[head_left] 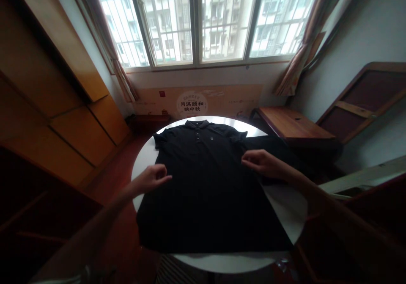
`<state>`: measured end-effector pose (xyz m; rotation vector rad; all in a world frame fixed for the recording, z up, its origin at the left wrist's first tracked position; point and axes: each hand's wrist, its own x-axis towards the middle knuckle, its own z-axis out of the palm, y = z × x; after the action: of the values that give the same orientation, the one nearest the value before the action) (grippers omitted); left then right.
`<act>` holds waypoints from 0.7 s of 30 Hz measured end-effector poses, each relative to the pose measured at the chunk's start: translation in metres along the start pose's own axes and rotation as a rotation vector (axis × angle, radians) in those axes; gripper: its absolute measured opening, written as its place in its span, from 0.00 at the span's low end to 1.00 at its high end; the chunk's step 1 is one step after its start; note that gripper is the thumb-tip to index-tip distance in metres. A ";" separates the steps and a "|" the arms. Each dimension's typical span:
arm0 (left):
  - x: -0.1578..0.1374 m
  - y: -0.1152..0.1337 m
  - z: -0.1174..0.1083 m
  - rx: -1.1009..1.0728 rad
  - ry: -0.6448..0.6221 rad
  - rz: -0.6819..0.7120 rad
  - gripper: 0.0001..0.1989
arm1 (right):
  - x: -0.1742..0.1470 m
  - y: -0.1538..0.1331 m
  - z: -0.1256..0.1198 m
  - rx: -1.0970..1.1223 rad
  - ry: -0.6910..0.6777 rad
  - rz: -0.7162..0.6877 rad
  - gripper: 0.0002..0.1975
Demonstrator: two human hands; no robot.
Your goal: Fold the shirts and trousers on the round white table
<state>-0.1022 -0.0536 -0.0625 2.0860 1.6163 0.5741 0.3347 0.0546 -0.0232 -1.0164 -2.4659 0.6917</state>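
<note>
A black short-sleeved polo shirt [203, 191] lies spread front side up on a round white table [222, 265], its collar toward the window and its hem toward me. My left hand [154, 177] is over the shirt's left side, fingers curled and thumb sticking out, with no cloth visible in it. Near the right side edge, below the sleeve, is my right hand [260, 162]. Its fingers are bent together, and whether they pinch any cloth is hidden. Dark folded-looking fabric [272, 148] lies on the table beyond that hand.
Wooden cabinets [79, 136] stand on the left. A low wooden table [294, 123] is at the back right, with a framed panel [361, 102] leaning on the wall. A printed cardboard sheet [222, 100] stands below the window. A small shiny item [281, 263] is near the table's front edge.
</note>
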 end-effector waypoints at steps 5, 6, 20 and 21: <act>0.151 -0.033 -0.002 -0.044 0.256 -0.135 0.09 | 0.143 0.041 -0.014 0.016 0.083 0.246 0.07; 0.177 -0.037 0.001 -0.045 0.273 -0.155 0.07 | 0.164 0.046 -0.010 0.016 0.071 0.294 0.05; 0.361 -0.098 0.026 -0.163 0.333 -0.440 0.24 | 0.241 0.108 0.041 0.095 -0.095 0.451 0.05; 0.363 -0.098 0.026 -0.157 0.327 -0.442 0.23 | 0.243 0.109 0.040 0.103 -0.093 0.462 0.07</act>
<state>-0.0806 0.3179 -0.1188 1.5095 2.0578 0.8802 0.2119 0.2874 -0.0792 -1.5636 -2.2550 1.0133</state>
